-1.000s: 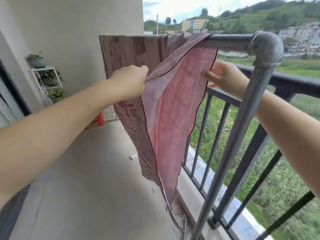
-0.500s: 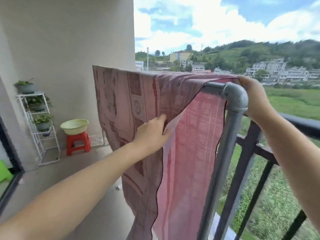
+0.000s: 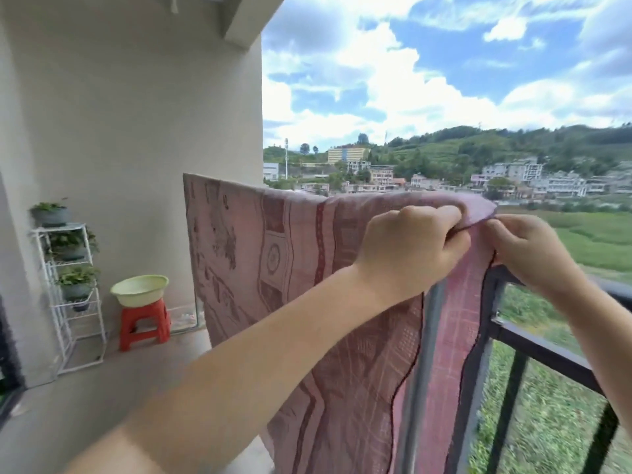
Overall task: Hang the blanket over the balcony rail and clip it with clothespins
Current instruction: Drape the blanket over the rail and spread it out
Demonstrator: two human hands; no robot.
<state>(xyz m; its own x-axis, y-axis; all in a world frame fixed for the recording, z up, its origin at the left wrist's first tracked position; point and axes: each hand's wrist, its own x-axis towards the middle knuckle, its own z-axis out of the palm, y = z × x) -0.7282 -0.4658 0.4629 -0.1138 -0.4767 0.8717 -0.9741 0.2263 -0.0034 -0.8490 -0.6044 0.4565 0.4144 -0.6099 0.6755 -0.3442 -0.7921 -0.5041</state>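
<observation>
A pink and maroon patterned blanket (image 3: 273, 254) hangs draped over the grey top pipe of the balcony rail, which it hides along its whole length. My left hand (image 3: 410, 251) grips the blanket's near edge at the top, where it covers the pipe elbow. My right hand (image 3: 526, 251) pinches the same edge from the outer side, close against the left hand. Below the hands, the grey upright post (image 3: 420, 371) shows between the two hanging layers. No clothespin is in view.
The dark balcony railing (image 3: 547, 354) with vertical bars runs to the right, with grass far below. At the far wall stand a white plant rack (image 3: 71, 302) and a red stool (image 3: 145, 325) carrying a pale basin (image 3: 139, 290).
My left hand rose from the blanket's hanging face to the top of the rail. The blanket edge now covers the pipe elbow, and both hands meet there. The view tilted up.
</observation>
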